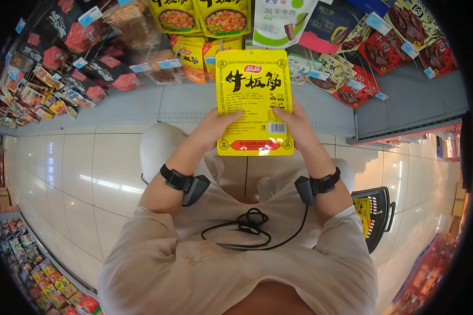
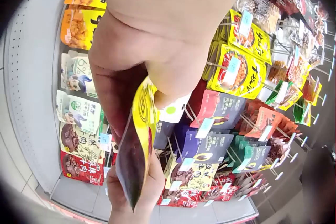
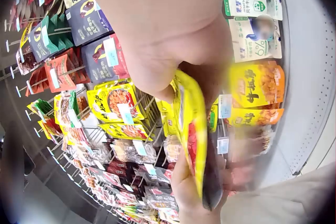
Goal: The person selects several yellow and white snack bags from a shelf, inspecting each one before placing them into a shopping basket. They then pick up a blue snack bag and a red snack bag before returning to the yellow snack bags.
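A yellow snack pouch (image 1: 255, 118) is held upright between both hands, its printed text panel and barcode facing the head camera. The left hand (image 1: 219, 126) grips its left edge, thumb on the front and fingers behind it. On the right edge the right hand (image 1: 295, 123) grips the same way. Seen edge-on in the left wrist view, the pouch (image 2: 137, 145) bulges between the hands; the left hand (image 2: 147, 56) is close to the camera. In the right wrist view, the right hand (image 3: 178, 61) holds the pouch (image 3: 194, 129). Fingers behind the pouch are mostly hidden from the head view.
Hanging snack packets (image 1: 226, 21) fill the racks ahead, above a grey shelf edge (image 1: 194, 105). A black basket (image 1: 377, 220) with a yellow packet stands on the tiled floor (image 1: 110, 163) at the right. A black cable (image 1: 252, 223) lies over the person's shirt. More goods (image 1: 47, 278) stand at the lower left.
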Motion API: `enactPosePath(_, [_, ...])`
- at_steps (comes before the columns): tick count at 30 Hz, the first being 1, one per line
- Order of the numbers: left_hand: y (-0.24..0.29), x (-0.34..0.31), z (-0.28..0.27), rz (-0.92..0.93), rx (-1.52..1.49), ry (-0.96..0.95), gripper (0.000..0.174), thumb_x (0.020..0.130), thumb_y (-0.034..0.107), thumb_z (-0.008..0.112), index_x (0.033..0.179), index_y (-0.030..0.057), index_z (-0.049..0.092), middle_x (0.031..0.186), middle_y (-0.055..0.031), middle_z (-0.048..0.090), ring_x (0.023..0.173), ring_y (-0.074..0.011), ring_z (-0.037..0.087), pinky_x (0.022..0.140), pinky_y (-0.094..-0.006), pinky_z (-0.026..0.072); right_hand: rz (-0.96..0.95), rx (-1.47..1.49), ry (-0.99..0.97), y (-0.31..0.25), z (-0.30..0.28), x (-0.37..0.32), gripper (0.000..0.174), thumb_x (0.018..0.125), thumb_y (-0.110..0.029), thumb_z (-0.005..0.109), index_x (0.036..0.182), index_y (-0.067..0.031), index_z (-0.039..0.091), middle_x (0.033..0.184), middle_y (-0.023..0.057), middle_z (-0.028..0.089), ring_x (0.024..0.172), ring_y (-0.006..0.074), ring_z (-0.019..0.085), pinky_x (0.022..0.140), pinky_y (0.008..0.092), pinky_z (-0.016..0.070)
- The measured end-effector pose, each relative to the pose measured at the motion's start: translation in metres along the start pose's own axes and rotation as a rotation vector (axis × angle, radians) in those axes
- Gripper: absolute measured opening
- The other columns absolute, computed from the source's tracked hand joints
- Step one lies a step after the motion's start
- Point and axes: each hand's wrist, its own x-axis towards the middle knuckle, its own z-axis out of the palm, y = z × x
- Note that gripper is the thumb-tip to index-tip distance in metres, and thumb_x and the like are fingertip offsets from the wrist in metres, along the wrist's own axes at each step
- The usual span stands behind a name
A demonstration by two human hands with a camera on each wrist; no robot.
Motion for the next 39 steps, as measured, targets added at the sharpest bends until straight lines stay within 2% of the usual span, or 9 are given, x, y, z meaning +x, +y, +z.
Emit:
enactPosePath(4, [-0.003,0.006,-0.007,-0.115,-0.222,0.030,0.040,0.094,0.023,0.046,0.124,-0.0038,0.044,0.120,-0.0131,0.055,0.104,-0.0237,0.058,0.087,-0.0347,0.0484,-0.019,0.104,0.080,-0.009,-0.005,0.004,0.059,0.086,-0.002,0.049,0.141,-0.0063,0.026,0.125,0.0111,0.052,0.106,0.0179,0.055,0.085,0.0301,0.0468])
enactPosePath(10, [0.003,0.004,-0.015,-0.300,-0.566,-0.379,0.046,0.094,0.029,0.038,0.129,-0.0012,0.039,0.125,-0.0184,0.052,0.111,-0.0296,0.054,0.095,-0.0405,0.0438,0.111,0.308,-0.176,-0.023,-0.021,0.004,0.062,0.087,-0.001,0.044,0.144,-0.0095,0.020,0.128,0.0140,0.049,0.106,0.0230,0.057,0.086,0.0332,0.0489])
enactPosePath(12, [-0.003,0.009,-0.019,-0.303,-0.588,-0.310,0.048,0.094,0.031,0.038,0.131,0.0004,0.038,0.125,-0.0186,0.051,0.112,-0.0300,0.053,0.096,-0.0419,0.0426,0.083,0.274,-0.037,-0.020,-0.016,0.002,0.056,0.087,0.000,0.043,0.141,-0.0060,0.027,0.125,0.0157,0.051,0.102,0.0236,0.059,0.083,0.0327,0.0506])
enactPosePath(16, [-0.007,0.011,-0.020,-0.335,-0.576,-0.266,0.049,0.094,0.033,0.037,0.131,0.0009,0.038,0.124,-0.0179,0.053,0.110,-0.0292,0.055,0.089,-0.0396,0.0481,0.155,0.255,-0.072,-0.010,-0.020,0.005,0.045,0.087,-0.004,0.044,0.131,-0.0006,0.043,0.127,0.0174,0.049,0.107,0.0241,0.056,0.090,0.0330,0.0470])
enactPosePath(19, [-0.010,0.015,-0.027,-0.309,-0.515,-0.236,0.053,0.093,0.038,0.038,0.130,0.0001,0.038,0.123,-0.0234,0.051,0.097,-0.0314,0.061,0.078,-0.0374,0.0534,0.273,0.253,-0.061,-0.008,-0.023,0.005,0.035,0.087,-0.005,0.045,0.120,0.0015,0.054,0.115,0.0156,0.057,0.094,0.0204,0.061,0.076,0.0266,0.0525])
enactPosePath(21, [-0.003,0.012,-0.032,-0.461,-0.506,-0.485,0.065,0.092,0.049,0.033,0.129,-0.0034,0.040,0.119,-0.0287,0.052,0.076,-0.0306,0.067,0.058,-0.0278,0.0550,0.407,0.421,-0.217,0.001,-0.042,0.010,0.033,0.086,-0.009,0.046,0.116,0.0002,0.057,0.098,0.0116,0.064,0.075,0.0152,0.063,0.058,0.0195,0.0515])
enactPosePath(24, [-0.003,0.013,-0.029,-0.548,-0.419,-0.410,0.075,0.090,0.057,0.027,0.127,-0.0063,0.041,0.111,-0.0321,0.055,0.063,-0.0310,0.066,0.045,-0.0229,0.0504,0.471,0.315,-0.068,-0.002,-0.038,0.011,0.032,0.088,-0.015,0.045,0.113,0.0002,0.058,0.083,0.0121,0.065,0.063,0.0149,0.062,0.052,0.0196,0.0492])
enactPosePath(37, [0.001,0.007,-0.023,-0.478,-0.295,-0.341,0.073,0.090,0.055,0.027,0.127,-0.0061,0.043,0.097,-0.0278,0.063,0.064,-0.0266,0.066,0.048,-0.0236,0.0495,0.344,0.162,-0.056,-0.009,-0.024,0.002,0.034,0.087,-0.018,0.044,0.114,-0.0011,0.056,0.086,0.0077,0.064,0.057,0.0122,0.059,0.048,0.0198,0.0445])
enactPosePath(39, [0.001,0.007,-0.025,-0.466,-0.310,-0.415,0.070,0.089,0.056,0.027,0.124,-0.0018,0.047,0.108,-0.0269,0.060,0.079,-0.0275,0.067,0.056,-0.0249,0.0520,0.325,0.148,-0.150,-0.008,-0.029,0.003,0.034,0.087,-0.016,0.046,0.116,-0.0010,0.056,0.095,0.0094,0.064,0.069,0.0134,0.062,0.057,0.0208,0.0482])
